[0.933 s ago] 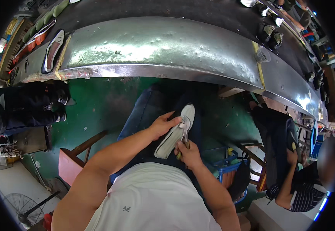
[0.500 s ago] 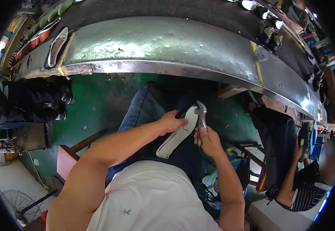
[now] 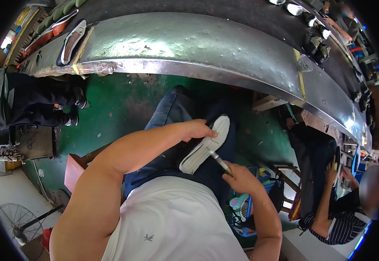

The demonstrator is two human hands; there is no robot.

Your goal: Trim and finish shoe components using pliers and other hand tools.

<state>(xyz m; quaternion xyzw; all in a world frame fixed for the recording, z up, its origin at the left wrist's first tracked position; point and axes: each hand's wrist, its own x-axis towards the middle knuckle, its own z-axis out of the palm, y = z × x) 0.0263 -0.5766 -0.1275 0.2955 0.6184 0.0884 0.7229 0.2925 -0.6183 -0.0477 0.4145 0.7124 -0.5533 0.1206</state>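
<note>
White shoe sole (image 3: pixel 204 145) slanting over the lap, toe up-right.
Left hand (image 3: pixel 197 129) clasps its edge; right hand (image 3: pixel 240 177) grips a pen-like tool (image 3: pixel 220 163) touching it.

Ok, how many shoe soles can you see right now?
2 for sure: a white shoe sole held in the left hand over the lap, and a dark sole on the metal bench at far left. More may be hidden.

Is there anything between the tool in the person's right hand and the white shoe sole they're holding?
Nothing visible is. The left hand grips the white shoe sole over the lap, and the slim tool held by the right hand already has its tip at the sole's edge.
</note>
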